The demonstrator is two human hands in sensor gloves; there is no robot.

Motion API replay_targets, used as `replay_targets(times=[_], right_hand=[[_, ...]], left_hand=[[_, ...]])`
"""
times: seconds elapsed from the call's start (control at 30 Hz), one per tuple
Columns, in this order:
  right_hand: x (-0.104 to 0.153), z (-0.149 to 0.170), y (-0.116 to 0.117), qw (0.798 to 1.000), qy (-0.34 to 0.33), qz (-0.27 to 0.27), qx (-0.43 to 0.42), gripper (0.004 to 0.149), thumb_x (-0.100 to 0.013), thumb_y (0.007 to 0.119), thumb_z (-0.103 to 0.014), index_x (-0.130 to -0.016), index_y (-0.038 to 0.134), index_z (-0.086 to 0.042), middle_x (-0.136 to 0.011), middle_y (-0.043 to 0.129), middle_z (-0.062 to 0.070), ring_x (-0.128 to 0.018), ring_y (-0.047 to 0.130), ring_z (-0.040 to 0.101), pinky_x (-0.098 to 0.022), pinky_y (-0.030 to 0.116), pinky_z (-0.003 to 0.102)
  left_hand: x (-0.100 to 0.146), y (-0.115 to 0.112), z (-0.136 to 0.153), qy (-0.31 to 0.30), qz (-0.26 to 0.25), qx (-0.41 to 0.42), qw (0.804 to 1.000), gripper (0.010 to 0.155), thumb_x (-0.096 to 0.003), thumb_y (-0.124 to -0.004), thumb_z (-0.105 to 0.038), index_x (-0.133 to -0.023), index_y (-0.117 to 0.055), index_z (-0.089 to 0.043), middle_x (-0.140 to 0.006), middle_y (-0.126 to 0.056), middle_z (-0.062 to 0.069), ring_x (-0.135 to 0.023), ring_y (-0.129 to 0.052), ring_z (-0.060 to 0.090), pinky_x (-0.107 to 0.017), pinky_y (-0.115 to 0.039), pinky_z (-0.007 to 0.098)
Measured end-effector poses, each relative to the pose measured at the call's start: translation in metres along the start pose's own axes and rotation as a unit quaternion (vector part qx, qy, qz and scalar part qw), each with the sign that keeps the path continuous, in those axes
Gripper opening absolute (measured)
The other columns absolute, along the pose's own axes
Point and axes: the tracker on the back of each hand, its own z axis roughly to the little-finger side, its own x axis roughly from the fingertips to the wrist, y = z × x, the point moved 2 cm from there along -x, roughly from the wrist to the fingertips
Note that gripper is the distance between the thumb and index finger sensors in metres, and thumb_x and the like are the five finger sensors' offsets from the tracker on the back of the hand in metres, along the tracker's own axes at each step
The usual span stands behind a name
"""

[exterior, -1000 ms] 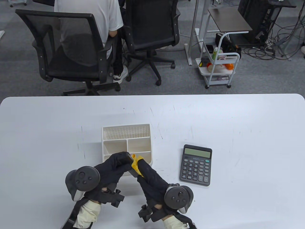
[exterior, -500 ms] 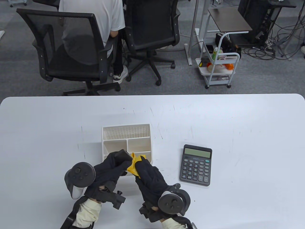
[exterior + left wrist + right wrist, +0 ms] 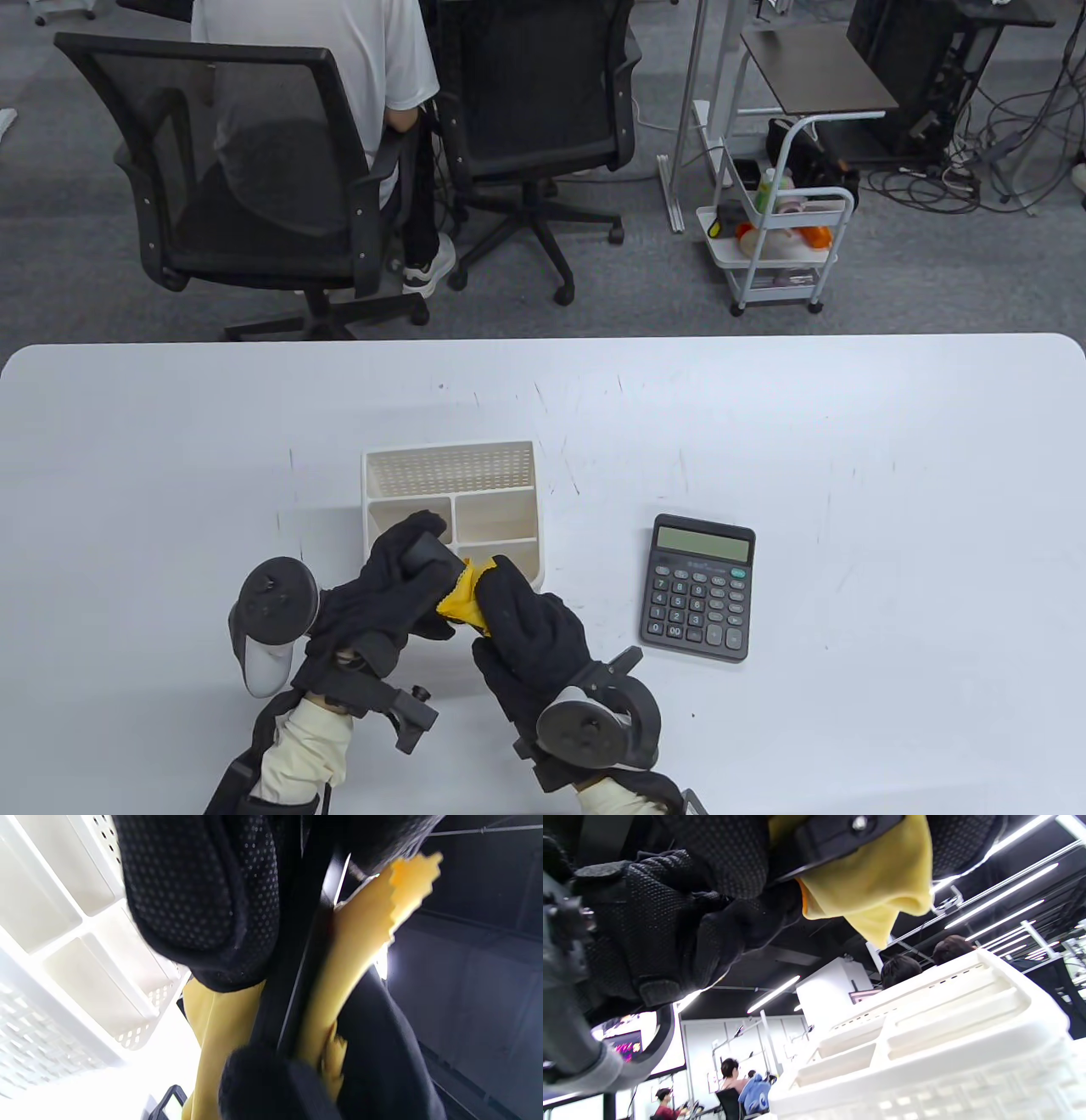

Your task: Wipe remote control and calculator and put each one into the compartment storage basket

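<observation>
Both gloved hands meet just in front of the white compartment basket (image 3: 450, 480). My left hand (image 3: 399, 577) grips the black remote control (image 3: 424, 553), which shows only as a dark end between the fingers and as a thin black edge (image 3: 292, 984) in the left wrist view. My right hand (image 3: 517, 611) holds a yellow cloth (image 3: 462, 598) wrapped against the remote; the cloth (image 3: 348, 955) lies on both sides of it. The dark calculator (image 3: 700, 586) lies flat on the table to the right, apart from both hands.
The basket (image 3: 925, 1035) has a perforated back section and smaller front compartments, partly covered by my hands. Beyond the white table's far edge (image 3: 543, 340) stand two office chairs, a seated person and a small white cart (image 3: 776, 246).
Both hands have turned: the left tracker rolled leftward, the right tracker dropped toward the near edge. The right hand with the cloth slid back along the remote, toward me.
</observation>
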Motion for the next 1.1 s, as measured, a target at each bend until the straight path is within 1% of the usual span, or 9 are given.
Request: replay_targets(times=[0.07, 0.13, 0.3, 0.47, 0.67, 0.77, 0.9, 1.03, 1.1], right_hand=[[-0.001, -0.001, 0.002, 1.0, -0.013, -0.02, 0.0, 0.067, -0.054, 0.078, -0.025, -0.11, 0.047, -0.006, -0.113, 0.056, 0.025, -0.087, 0.08, 0.043, -0.058, 0.065, 0.065], [0.0, -0.002, 0.003, 0.999, -0.018, -0.03, 0.013, 0.066, -0.055, 0.077, -0.024, -0.111, 0.047, -0.007, -0.115, 0.053, 0.024, -0.09, 0.075, 0.045, -0.059, 0.062, 0.067], [0.002, -0.014, 0.006, 0.992, -0.078, -0.02, 0.093, 0.059, -0.057, 0.071, -0.022, -0.11, 0.049, -0.013, -0.117, 0.049, 0.017, -0.099, 0.062, 0.047, -0.061, 0.057, 0.07], [0.005, -0.021, 0.008, 0.981, -0.129, -0.035, 0.139, 0.052, -0.056, 0.072, -0.024, -0.107, 0.061, -0.022, -0.119, 0.046, 0.009, -0.105, 0.044, 0.046, -0.063, 0.049, 0.074], [0.005, -0.029, 0.016, 0.975, -0.151, -0.045, 0.155, 0.058, -0.057, 0.072, -0.026, -0.111, 0.051, -0.019, -0.12, 0.04, 0.012, -0.106, 0.042, 0.047, -0.063, 0.046, 0.074], [0.004, -0.024, 0.014, 0.977, -0.131, -0.048, 0.16, 0.063, -0.057, 0.071, -0.028, -0.113, 0.043, -0.018, -0.12, 0.036, 0.013, -0.106, 0.042, 0.047, -0.064, 0.045, 0.074], [0.003, -0.015, 0.009, 0.984, -0.076, -0.048, 0.151, 0.064, -0.058, 0.07, -0.031, -0.113, 0.041, -0.015, -0.12, 0.04, 0.018, -0.103, 0.052, 0.048, -0.063, 0.047, 0.074], [0.004, -0.022, 0.011, 0.974, -0.12, -0.043, 0.188, 0.062, -0.058, 0.07, -0.03, -0.112, 0.045, -0.015, -0.119, 0.041, 0.016, -0.104, 0.048, 0.048, -0.063, 0.046, 0.074], [0.005, -0.027, 0.015, 0.968, -0.139, -0.05, 0.201, 0.06, -0.058, 0.07, -0.03, -0.112, 0.048, -0.017, -0.12, 0.039, 0.014, -0.105, 0.044, 0.047, -0.063, 0.045, 0.074]], left_hand=[[0.0, 0.004, 0.0, 0.009, -0.001, -0.003, 1.0, 0.048, -0.0576, -0.073, -0.051, -0.101, -0.067, -0.031, -0.07, -0.105, 0.005, -0.041, -0.119, 0.02, -0.024, -0.102, 0.027], [0.0, 0.007, -0.001, 0.013, 0.004, -0.026, 1.0, 0.047, -0.0568, -0.076, -0.048, -0.098, -0.071, -0.025, -0.066, -0.107, 0.006, -0.038, -0.119, 0.018, -0.022, -0.102, 0.026], [0.0, 0.01, -0.002, 0.017, -0.018, -0.034, 0.999, 0.047, -0.0559, -0.076, -0.045, -0.095, -0.071, -0.019, -0.066, -0.106, 0.006, -0.035, -0.12, 0.016, -0.021, -0.103, 0.025], [0.002, 0.018, 0.0, 0.017, -0.052, -0.011, 0.998, 0.05, -0.0571, -0.074, -0.043, -0.1, -0.063, -0.019, -0.071, -0.102, 0.005, -0.039, -0.119, 0.017, -0.024, -0.102, 0.025], [-0.001, 0.009, 0.001, 0.012, 0.013, -0.017, 1.0, 0.049, -0.0582, -0.073, -0.043, -0.102, -0.061, -0.023, -0.075, -0.101, 0.005, -0.044, -0.117, 0.018, -0.028, -0.1, 0.028], [-0.002, 0.009, -0.002, 0.004, 0.005, -0.02, 1.0, 0.048, -0.0582, -0.072, -0.044, -0.101, -0.062, -0.025, -0.074, -0.102, 0.004, -0.044, -0.117, 0.018, -0.029, -0.1, 0.028], [0.002, 0.018, -0.003, 0.0, -0.033, -0.032, 0.999, 0.047, -0.0587, -0.072, -0.044, -0.101, -0.062, -0.026, -0.075, -0.101, 0.004, -0.046, -0.117, 0.017, -0.03, -0.1, 0.029], [0.003, 0.019, 0.001, 0.005, -0.041, -0.004, 0.999, 0.045, -0.059, -0.07, -0.044, -0.1, -0.064, -0.026, -0.074, -0.103, 0.006, -0.045, -0.118, 0.019, -0.029, -0.101, 0.029], [0.001, 0.014, 0.002, 0.006, -0.02, -0.003, 1.0, 0.045, -0.0592, -0.069, -0.044, -0.1, -0.065, -0.027, -0.074, -0.104, 0.006, -0.045, -0.118, 0.02, -0.028, -0.101, 0.03]])
